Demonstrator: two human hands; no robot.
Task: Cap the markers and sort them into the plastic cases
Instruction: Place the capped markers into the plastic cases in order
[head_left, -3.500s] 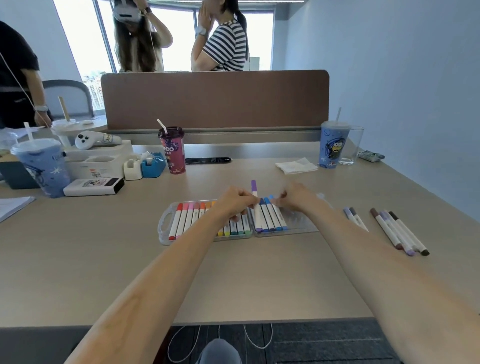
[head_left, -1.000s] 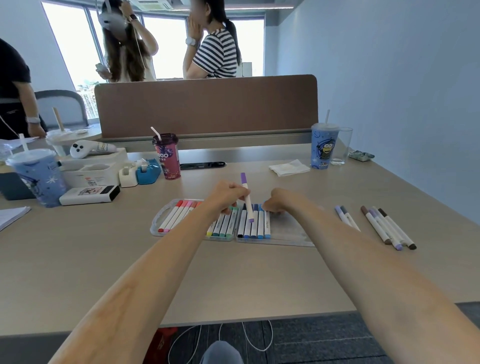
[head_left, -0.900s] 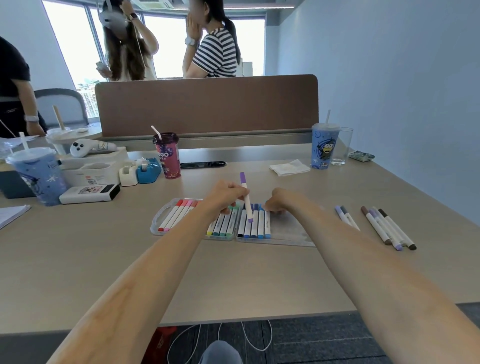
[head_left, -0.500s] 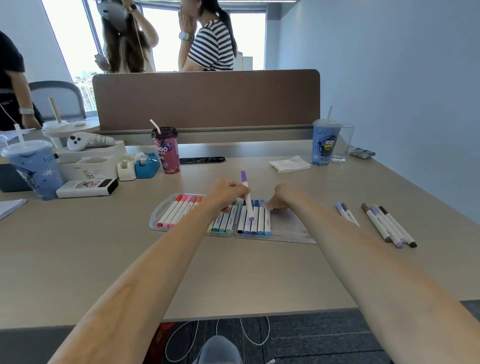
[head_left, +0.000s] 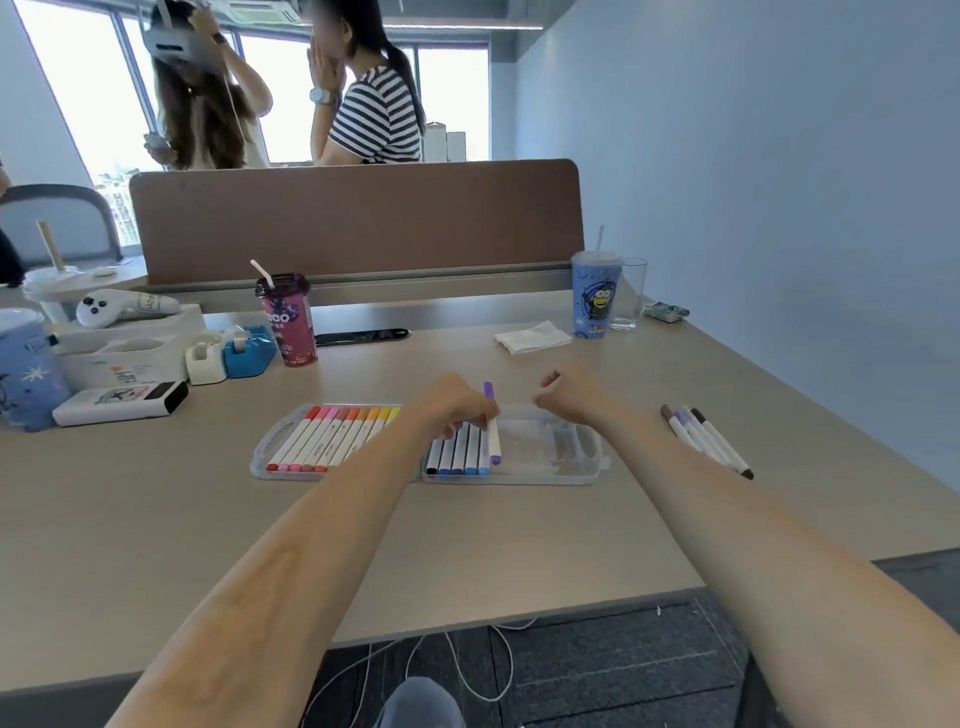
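Two clear plastic cases lie side by side on the table. The left case (head_left: 260, 457) holds a row of red, pink, orange and yellow markers (head_left: 332, 434). The right case (head_left: 545, 475) holds several black and blue markers (head_left: 457, 454) at its left end; its right part is bare. My left hand (head_left: 452, 405) pinches a purple marker (head_left: 491, 423), capped, tilted over the right case beside the blue ones. My right hand (head_left: 571, 397) hovers above the right case's far edge, fingers loosely curled, holding nothing. Several loose markers (head_left: 701, 439) lie on the table to the right.
Behind the cases stand a purple drink cup (head_left: 287, 319), a tape dispenser (head_left: 247, 351), a white organiser (head_left: 119, 351), a napkin (head_left: 532, 336), a blue cup (head_left: 596, 293) and a glass (head_left: 631, 293). A brown partition (head_left: 358, 218) closes the desk's far side; people stand beyond it.
My right hand lifted off the right case and drew back to the right. The purple marker in my left hand has tipped lower toward the row of blue markers.
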